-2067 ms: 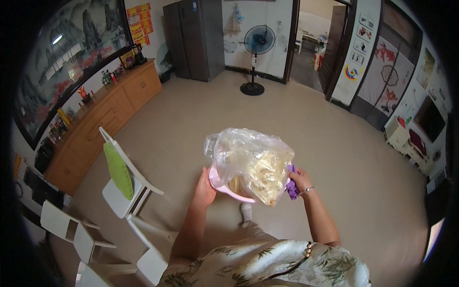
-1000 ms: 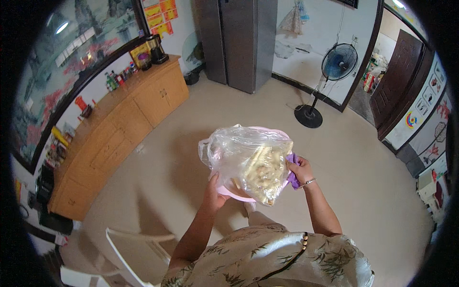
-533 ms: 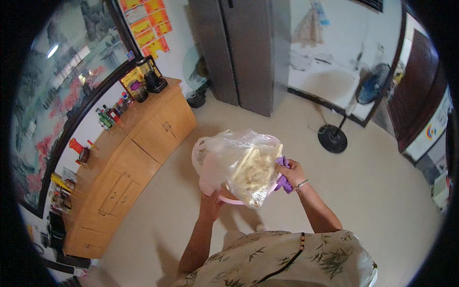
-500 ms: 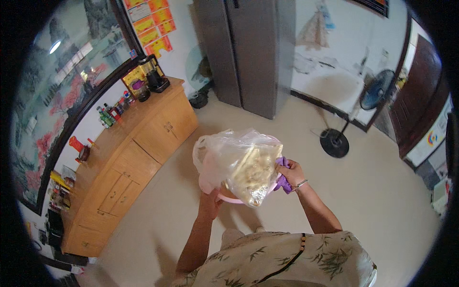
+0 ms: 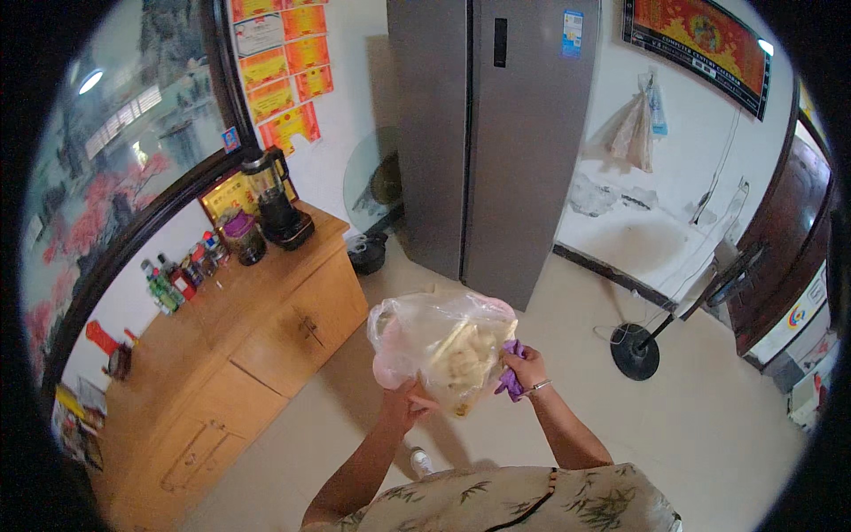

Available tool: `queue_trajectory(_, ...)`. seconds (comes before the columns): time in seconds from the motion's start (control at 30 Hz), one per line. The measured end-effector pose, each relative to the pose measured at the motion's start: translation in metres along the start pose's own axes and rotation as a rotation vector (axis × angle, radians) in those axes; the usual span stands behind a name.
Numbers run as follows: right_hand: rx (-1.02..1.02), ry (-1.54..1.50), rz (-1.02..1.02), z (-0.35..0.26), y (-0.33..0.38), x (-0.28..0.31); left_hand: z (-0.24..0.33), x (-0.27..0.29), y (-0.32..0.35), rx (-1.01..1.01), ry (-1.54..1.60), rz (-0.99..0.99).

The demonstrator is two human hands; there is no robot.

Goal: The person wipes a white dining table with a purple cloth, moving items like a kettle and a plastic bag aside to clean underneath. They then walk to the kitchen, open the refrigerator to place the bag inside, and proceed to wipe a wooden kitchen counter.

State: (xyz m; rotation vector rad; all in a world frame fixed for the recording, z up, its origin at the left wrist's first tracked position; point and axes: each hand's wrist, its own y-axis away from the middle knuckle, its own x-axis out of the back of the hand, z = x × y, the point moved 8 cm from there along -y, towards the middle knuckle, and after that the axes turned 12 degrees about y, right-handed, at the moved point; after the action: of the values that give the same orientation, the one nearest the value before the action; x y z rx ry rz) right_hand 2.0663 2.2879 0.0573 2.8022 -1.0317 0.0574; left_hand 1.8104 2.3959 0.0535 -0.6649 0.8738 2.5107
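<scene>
In front of my body I carry a pink basin. My left hand is closed on its near left rim. On the right side, my right hand grips the rim together with a crumpled purple cloth. Clear plastic bags fill the basin and cover most of it. One holds something pale yellow, whose kind I cannot make out.
A tall grey refrigerator stands ahead. Along the left runs a wooden cabinet bearing a blender, a jar and several small bottles. A black standing fan is on the floor at right, near a dark door.
I have moved closer to the refrigerator and cabinet, and my view has tilted up. Both hands keep their hold on the basin. A white shoe now shows below it.
</scene>
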Motion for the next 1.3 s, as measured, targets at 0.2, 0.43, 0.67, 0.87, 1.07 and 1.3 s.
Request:
queue_trajectory(0.2, -0.056, 0.024, -0.042, -0.057, -0.107, -0.051, 0.06, 0.027, -0.162, 0.065, -0.009, -0.177)
queue_trajectory(0.43, 0.084, 0.216, -0.108, -0.062, -0.291, -0.074, 0.149, -0.015, -0.305, 0.025, -0.04, -0.059)
queue_trajectory(0.67, 0.41, 0.116, 0.164, -0.115, -0.517, -0.05, 0.217, -0.064, -0.494, -0.024, 0.056, -0.143)
queue_trajectory(0.87, 0.34, 0.904, 0.298, -0.215, -0.667, -0.039, 0.251, -0.073, -0.614, -0.025, 0.175, -0.178)
queue_trajectory(1.07, 0.519, 1.656, 0.23, -0.252, -0.796, -0.042, 0.301, -0.132, -0.639, -0.044, 0.245, -0.135)
queue_trajectory(1.3, 0.068, 2.058, 0.253, -0.253, -0.849, -0.065, 0.312, -0.12, -0.698, 0.145, 0.085, -0.325)
